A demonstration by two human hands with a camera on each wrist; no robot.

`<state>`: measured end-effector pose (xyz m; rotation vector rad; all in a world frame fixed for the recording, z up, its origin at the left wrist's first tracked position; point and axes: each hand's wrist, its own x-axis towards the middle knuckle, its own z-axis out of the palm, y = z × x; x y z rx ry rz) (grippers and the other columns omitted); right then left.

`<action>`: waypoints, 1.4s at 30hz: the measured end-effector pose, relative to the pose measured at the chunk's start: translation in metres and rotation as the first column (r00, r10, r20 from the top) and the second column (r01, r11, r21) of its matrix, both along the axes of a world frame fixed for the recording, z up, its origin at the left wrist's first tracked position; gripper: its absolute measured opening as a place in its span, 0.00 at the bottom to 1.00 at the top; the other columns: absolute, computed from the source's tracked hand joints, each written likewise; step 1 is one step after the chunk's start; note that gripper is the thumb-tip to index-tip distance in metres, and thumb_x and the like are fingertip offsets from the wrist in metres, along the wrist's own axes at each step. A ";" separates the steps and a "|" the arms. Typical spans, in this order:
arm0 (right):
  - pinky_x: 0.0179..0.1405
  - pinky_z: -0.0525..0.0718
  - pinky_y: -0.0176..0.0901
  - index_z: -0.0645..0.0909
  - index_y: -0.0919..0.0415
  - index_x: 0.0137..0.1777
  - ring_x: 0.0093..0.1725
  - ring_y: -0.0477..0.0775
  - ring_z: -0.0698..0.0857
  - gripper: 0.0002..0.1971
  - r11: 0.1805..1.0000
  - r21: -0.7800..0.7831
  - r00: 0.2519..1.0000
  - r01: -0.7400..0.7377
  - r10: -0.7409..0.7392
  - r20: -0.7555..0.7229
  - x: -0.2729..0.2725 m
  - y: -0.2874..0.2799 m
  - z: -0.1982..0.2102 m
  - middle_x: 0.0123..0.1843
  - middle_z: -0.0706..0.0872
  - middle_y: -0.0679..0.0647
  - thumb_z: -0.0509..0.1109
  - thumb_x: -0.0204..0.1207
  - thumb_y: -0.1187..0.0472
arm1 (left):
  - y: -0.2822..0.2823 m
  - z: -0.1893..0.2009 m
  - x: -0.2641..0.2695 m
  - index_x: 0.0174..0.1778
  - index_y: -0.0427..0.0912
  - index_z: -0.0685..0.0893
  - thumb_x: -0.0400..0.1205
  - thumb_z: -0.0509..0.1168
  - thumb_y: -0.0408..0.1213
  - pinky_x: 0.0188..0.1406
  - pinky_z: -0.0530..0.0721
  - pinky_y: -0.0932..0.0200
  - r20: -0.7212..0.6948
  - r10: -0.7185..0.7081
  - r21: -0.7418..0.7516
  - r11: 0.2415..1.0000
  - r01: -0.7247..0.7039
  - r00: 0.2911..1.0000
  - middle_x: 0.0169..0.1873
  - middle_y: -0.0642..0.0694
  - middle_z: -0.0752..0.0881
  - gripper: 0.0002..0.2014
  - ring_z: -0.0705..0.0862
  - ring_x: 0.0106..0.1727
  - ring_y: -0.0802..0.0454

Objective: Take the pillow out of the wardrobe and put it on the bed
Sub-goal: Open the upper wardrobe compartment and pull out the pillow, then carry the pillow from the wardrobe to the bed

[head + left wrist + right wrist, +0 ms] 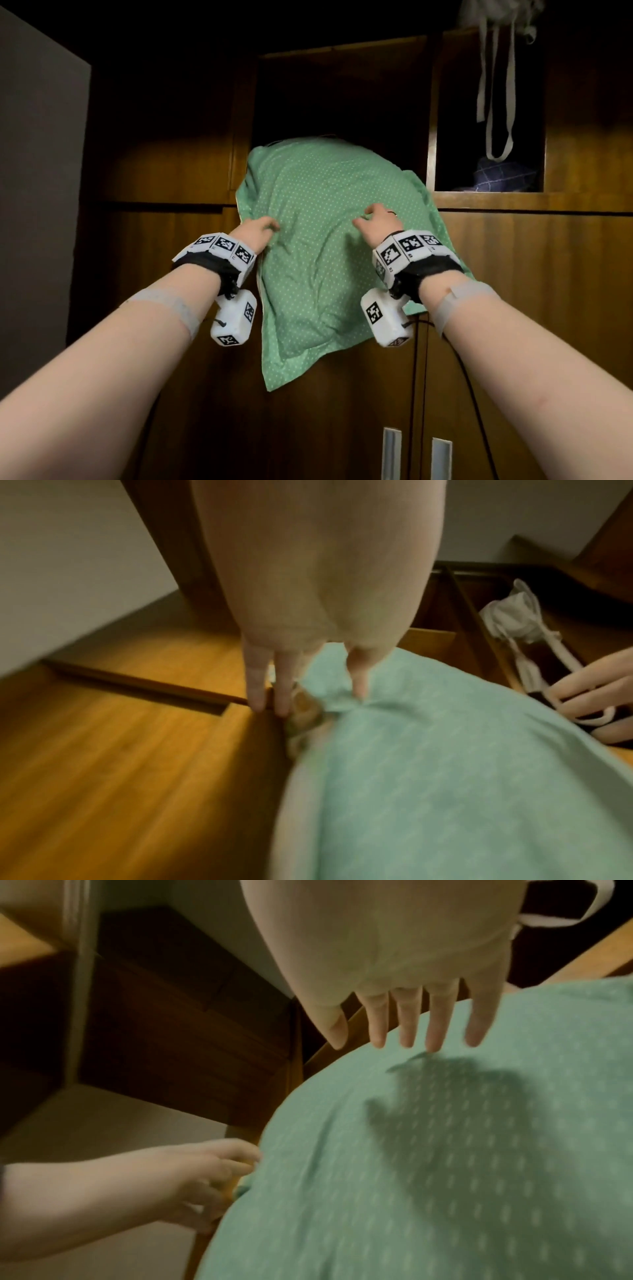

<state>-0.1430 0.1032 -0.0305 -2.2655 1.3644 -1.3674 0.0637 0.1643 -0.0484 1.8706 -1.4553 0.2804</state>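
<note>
Pillow [329, 240] in its green dotted case hangs halfway out of the wardrobe [164, 164]: its top end sits in the dark middle compartment while the lower end droops down over the closed doors below. Both hands are on its front. The left hand [257, 232] is at the left edge, where the left wrist view shows the thumb [358, 677] puckering the cloth while two fingers reach straight past the border, so it looks like a light pinch of the case and not a firm hold. The right hand [376, 221] rests near the middle with fingers spread and nearly straight, the fingertips [435, 1038] only touching the fabric, gripping nothing.

To do this step well, I would judge it better to take the stuffed body at both sides, since the loose case alone may slide or stretch. Then draw it outward and down, and support the sagging lower end.

Around it: white straps [496, 99] dangle from a pale bundle on top of the wardrobe into the open right compartment, where a dark blue checked cloth [503, 174] lies. The straps hang close to the right hand's side and could catch on the wrist gear. Cables run down from the right wrist device. No bed shows in any view, so the person will have to turn away from the wardrobe to reach it
</note>
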 end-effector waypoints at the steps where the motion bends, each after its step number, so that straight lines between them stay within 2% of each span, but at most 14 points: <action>1: 0.68 0.73 0.52 0.69 0.63 0.73 0.72 0.65 0.74 0.24 1.000 0.015 1.000 0.027 -0.027 0.012 0.001 -0.008 0.002 0.73 0.75 0.65 0.62 0.79 0.55 | -0.005 0.002 0.000 0.75 0.44 0.71 0.86 0.53 0.37 0.56 0.80 0.53 -0.040 -0.008 -0.017 1.000 0.007 0.999 0.72 0.32 0.77 0.20 0.82 0.61 0.37; 3: 0.72 0.71 0.55 0.66 0.63 0.74 0.74 0.66 0.71 0.26 0.998 0.039 0.996 0.058 -0.061 0.064 0.005 -0.022 0.004 0.76 0.70 0.65 0.63 0.78 0.56 | -0.016 0.005 -0.001 0.81 0.47 0.58 0.85 0.55 0.48 0.57 0.79 0.52 -0.143 -0.018 -0.024 1.000 0.015 0.990 0.77 0.32 0.71 0.28 0.79 0.66 0.38; 7: 0.74 0.65 0.56 0.61 0.60 0.77 0.77 0.65 0.65 0.29 0.992 -0.003 0.974 0.127 -0.125 0.187 0.019 -0.052 0.002 0.79 0.63 0.62 0.64 0.77 0.56 | -0.043 0.014 0.011 0.84 0.53 0.39 0.77 0.62 0.60 0.78 0.68 0.43 -0.337 -0.035 -0.042 0.999 0.022 0.941 0.83 0.35 0.58 0.47 0.69 0.78 0.33; 15: 0.80 0.44 0.68 0.39 0.50 0.84 0.84 0.70 0.40 0.53 0.950 -0.076 0.926 0.302 -0.274 0.261 0.035 -0.078 0.020 0.87 0.42 0.59 0.71 0.69 0.39 | -0.080 0.033 0.041 0.82 0.52 0.32 0.69 0.72 0.60 0.80 0.63 0.41 -0.472 -0.158 -0.190 0.979 0.074 0.867 0.84 0.38 0.56 0.61 0.65 0.81 0.36; 18: 0.81 0.49 0.69 0.35 0.52 0.84 0.84 0.69 0.53 0.62 0.942 0.007 0.916 0.337 -0.329 0.231 0.032 -0.087 0.028 0.83 0.60 0.66 0.77 0.62 0.38 | -0.088 0.035 0.049 0.83 0.50 0.33 0.69 0.76 0.53 0.79 0.66 0.44 -0.412 -0.228 -0.252 0.959 0.130 0.882 0.84 0.40 0.59 0.62 0.68 0.80 0.38; 22: 0.75 0.66 0.58 0.53 0.62 0.81 0.74 0.64 0.74 0.51 0.942 0.029 0.935 0.333 -0.334 0.115 0.038 -0.092 0.020 0.73 0.77 0.64 0.78 0.65 0.45 | -0.094 0.028 0.052 0.84 0.44 0.35 0.70 0.78 0.36 0.78 0.67 0.45 -0.396 -0.247 -0.332 0.937 0.113 0.884 0.81 0.37 0.65 0.61 0.70 0.78 0.38; 24: 0.67 0.76 0.54 0.57 0.64 0.79 0.70 0.65 0.79 0.45 0.967 0.068 0.962 0.246 -0.252 0.102 0.042 -0.092 0.008 0.72 0.79 0.64 0.78 0.68 0.51 | -0.094 0.020 0.055 0.83 0.44 0.33 0.69 0.78 0.32 0.77 0.68 0.46 -0.392 -0.235 -0.320 0.941 0.108 0.889 0.81 0.37 0.66 0.62 0.71 0.78 0.38; 28: 0.68 0.76 0.53 0.58 0.66 0.79 0.71 0.66 0.77 0.45 0.962 0.190 0.978 0.194 -0.206 0.043 0.039 -0.089 -0.022 0.74 0.76 0.64 0.79 0.66 0.55 | -0.084 0.007 0.066 0.81 0.43 0.27 0.68 0.79 0.34 0.81 0.64 0.46 -0.374 -0.219 -0.228 0.964 0.139 0.901 0.83 0.39 0.61 0.66 0.68 0.80 0.40; 31: 0.71 0.74 0.54 0.69 0.67 0.75 0.73 0.66 0.75 0.36 0.948 0.290 0.991 0.130 -0.124 -0.040 0.023 -0.087 -0.040 0.75 0.75 0.65 0.77 0.69 0.55 | -0.073 0.001 0.070 0.83 0.45 0.35 0.65 0.80 0.48 0.82 0.64 0.44 -0.454 -0.318 -0.173 0.948 0.268 0.832 0.82 0.45 0.62 0.66 0.66 0.80 0.45; 33: 0.71 0.77 0.56 0.80 0.56 0.65 0.68 0.64 0.80 0.30 0.929 0.364 0.995 0.067 -0.035 -0.093 0.015 -0.084 -0.050 0.68 0.81 0.63 0.78 0.65 0.44 | -0.065 -0.008 0.067 0.82 0.53 0.53 0.55 0.72 0.72 0.70 0.75 0.40 -0.645 -0.361 -0.160 0.925 0.343 0.673 0.76 0.49 0.71 0.62 0.71 0.76 0.45; 35: 0.66 0.82 0.59 0.83 0.49 0.63 0.60 0.60 0.86 0.46 0.894 0.444 0.998 -0.060 0.058 0.019 0.007 -0.111 -0.066 0.62 0.87 0.56 0.78 0.44 0.26 | -0.065 -0.022 0.068 0.79 0.53 0.61 0.53 0.63 0.80 0.61 0.78 0.41 -0.763 -0.348 -0.149 0.914 0.376 0.544 0.72 0.47 0.75 0.59 0.75 0.74 0.43; 37: 0.72 0.77 0.58 0.79 0.54 0.70 0.65 0.60 0.84 0.57 0.888 0.415 0.968 -0.197 0.110 0.223 0.007 -0.140 -0.087 0.67 0.85 0.55 0.75 0.40 0.22 | -0.067 -0.036 0.068 0.83 0.49 0.53 0.52 0.69 0.76 0.72 0.74 0.41 -0.784 -0.376 -0.242 0.918 0.314 0.494 0.79 0.47 0.70 0.66 0.73 0.77 0.44; 39: 0.75 0.73 0.52 0.76 0.63 0.72 0.69 0.61 0.81 0.51 0.899 0.352 0.888 -0.262 0.081 0.453 0.009 -0.112 -0.100 0.70 0.82 0.60 0.79 0.52 0.32 | -0.065 -0.045 0.065 0.84 0.44 0.52 0.46 0.77 0.69 0.78 0.71 0.42 -0.755 -0.415 -0.349 0.910 0.224 0.508 0.79 0.45 0.71 0.72 0.75 0.76 0.45; 42: 0.68 0.76 0.44 0.75 0.73 0.70 0.66 0.61 0.82 0.32 0.917 0.270 0.778 -0.293 0.065 0.625 0.010 -0.082 -0.107 0.66 0.83 0.61 0.78 0.69 0.58 | -0.063 -0.041 0.074 0.75 0.42 0.74 0.43 0.83 0.61 0.73 0.78 0.45 -0.711 -0.482 -0.466 0.868 0.171 0.512 0.68 0.44 0.84 0.62 0.85 0.65 0.46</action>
